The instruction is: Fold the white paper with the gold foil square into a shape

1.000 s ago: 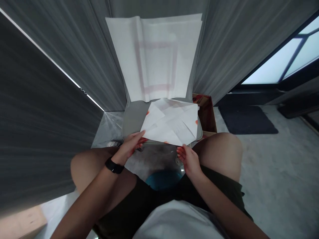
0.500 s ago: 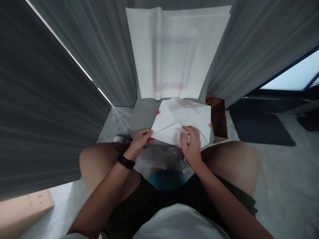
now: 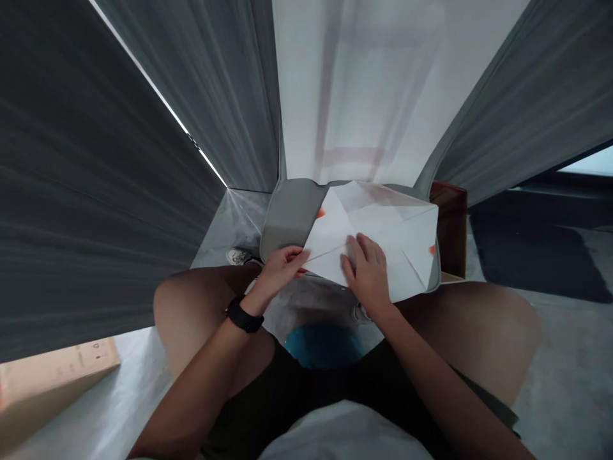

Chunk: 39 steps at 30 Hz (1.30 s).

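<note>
A folded sheet of white paper [image 3: 378,223] with small orange patches at its edges lies on the grey chair seat [image 3: 292,214], its near edge reaching past the seat's front. Its left corner is pinched between the thumb and fingers of my left hand [image 3: 282,268]. My right hand [image 3: 368,268] rests on the near folded flap, fingers spread out and touching the paper from above. Part of that flap is hidden under the right hand. A black band circles my left wrist.
A large white sheet [image 3: 383,96] covers the chair's back. Grey curtains [image 3: 191,76] hang on both sides. A reddish-brown box [image 3: 450,230] stands right of the chair, a cardboard box [image 3: 62,377] at lower left. A dark mat [image 3: 536,255] lies on the floor at right.
My right hand has shifted left across the paper and now lies flatter on the flap. My left hand keeps its pinch on the corner. The camera view has tilted downward.
</note>
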Each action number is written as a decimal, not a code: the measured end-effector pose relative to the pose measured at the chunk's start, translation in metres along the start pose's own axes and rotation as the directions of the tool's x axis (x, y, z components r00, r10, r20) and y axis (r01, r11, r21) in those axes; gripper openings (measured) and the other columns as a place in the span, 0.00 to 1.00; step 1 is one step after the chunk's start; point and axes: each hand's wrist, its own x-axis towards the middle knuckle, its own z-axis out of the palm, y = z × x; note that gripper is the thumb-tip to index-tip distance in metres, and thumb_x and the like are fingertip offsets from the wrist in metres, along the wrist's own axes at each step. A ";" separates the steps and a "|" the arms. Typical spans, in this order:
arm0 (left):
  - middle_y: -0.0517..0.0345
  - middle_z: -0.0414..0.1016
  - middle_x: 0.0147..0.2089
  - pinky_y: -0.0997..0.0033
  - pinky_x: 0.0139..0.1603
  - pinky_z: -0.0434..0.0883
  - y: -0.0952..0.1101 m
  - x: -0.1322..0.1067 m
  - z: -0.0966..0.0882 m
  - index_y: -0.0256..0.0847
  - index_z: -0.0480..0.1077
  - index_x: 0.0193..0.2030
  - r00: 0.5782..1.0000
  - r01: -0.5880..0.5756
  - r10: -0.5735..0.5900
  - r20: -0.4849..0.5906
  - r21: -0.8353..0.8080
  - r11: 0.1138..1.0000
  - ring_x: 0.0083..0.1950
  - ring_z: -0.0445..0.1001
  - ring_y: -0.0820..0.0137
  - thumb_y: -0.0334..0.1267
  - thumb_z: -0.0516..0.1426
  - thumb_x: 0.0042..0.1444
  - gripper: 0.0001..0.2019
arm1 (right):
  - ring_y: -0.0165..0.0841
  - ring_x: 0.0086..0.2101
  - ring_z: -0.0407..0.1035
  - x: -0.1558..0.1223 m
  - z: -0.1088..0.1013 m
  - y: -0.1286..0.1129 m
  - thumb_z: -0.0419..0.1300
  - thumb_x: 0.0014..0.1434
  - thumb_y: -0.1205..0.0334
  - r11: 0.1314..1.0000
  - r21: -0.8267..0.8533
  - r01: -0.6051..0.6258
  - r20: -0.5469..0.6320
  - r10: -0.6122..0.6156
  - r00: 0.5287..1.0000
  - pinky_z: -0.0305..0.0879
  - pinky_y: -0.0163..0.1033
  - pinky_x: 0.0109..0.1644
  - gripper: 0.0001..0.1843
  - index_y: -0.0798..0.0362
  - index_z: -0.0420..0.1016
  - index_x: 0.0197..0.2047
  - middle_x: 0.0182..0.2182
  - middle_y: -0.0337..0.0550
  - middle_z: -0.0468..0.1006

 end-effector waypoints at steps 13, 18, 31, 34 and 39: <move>0.56 0.79 0.33 0.74 0.29 0.72 0.007 -0.004 0.000 0.41 0.79 0.35 0.999 -0.039 0.040 -0.003 0.150 0.988 0.30 0.75 0.70 0.50 0.72 0.48 0.16 | 0.46 0.65 0.66 0.010 -0.046 0.019 0.50 0.73 0.52 0.992 0.103 -0.070 -0.127 0.083 0.988 0.63 0.60 0.70 0.23 0.48 0.73 0.65 0.65 0.54 0.72; 0.53 0.81 0.35 0.75 0.23 0.67 0.023 -0.016 -0.017 0.40 0.81 0.39 0.999 -0.012 0.006 0.038 0.158 0.987 0.27 0.73 0.70 0.50 0.73 0.46 0.19 | 0.48 0.65 0.66 0.031 -0.090 0.100 0.50 0.73 0.50 0.993 0.087 -0.085 -0.293 0.107 0.950 0.62 0.60 0.70 0.25 0.52 0.76 0.62 0.64 0.57 0.72; 0.61 0.72 0.25 0.79 0.15 0.52 0.046 0.010 -0.027 0.41 0.80 0.35 0.991 0.040 0.002 -0.136 0.304 0.952 0.19 0.58 0.79 0.50 0.75 0.39 0.20 | 0.54 0.70 0.58 0.071 -0.045 0.148 0.49 0.75 0.51 0.995 0.095 0.006 0.133 -0.019 0.991 0.55 0.67 0.72 0.23 0.50 0.83 0.54 0.69 0.53 0.70; 0.65 0.68 0.23 0.80 0.16 0.53 0.035 0.009 -0.020 0.40 0.80 0.41 0.964 -0.048 0.113 -0.240 0.263 0.964 0.19 0.56 0.80 0.53 0.75 0.38 0.26 | 0.55 0.70 0.58 0.065 -0.049 0.143 0.49 0.75 0.54 0.999 0.034 0.008 0.171 -0.014 0.985 0.55 0.66 0.72 0.21 0.49 0.80 0.58 0.70 0.53 0.68; 0.68 0.69 0.24 0.79 0.20 0.59 0.011 0.001 -0.013 0.42 0.75 0.50 0.890 -0.227 0.315 -0.330 0.281 0.933 0.20 0.60 0.79 0.52 0.73 0.43 0.29 | 0.54 0.69 0.59 0.065 -0.057 0.146 0.51 0.73 0.58 1.000 0.002 0.021 0.208 -0.021 0.978 0.54 0.66 0.71 0.20 0.49 0.79 0.60 0.67 0.54 0.70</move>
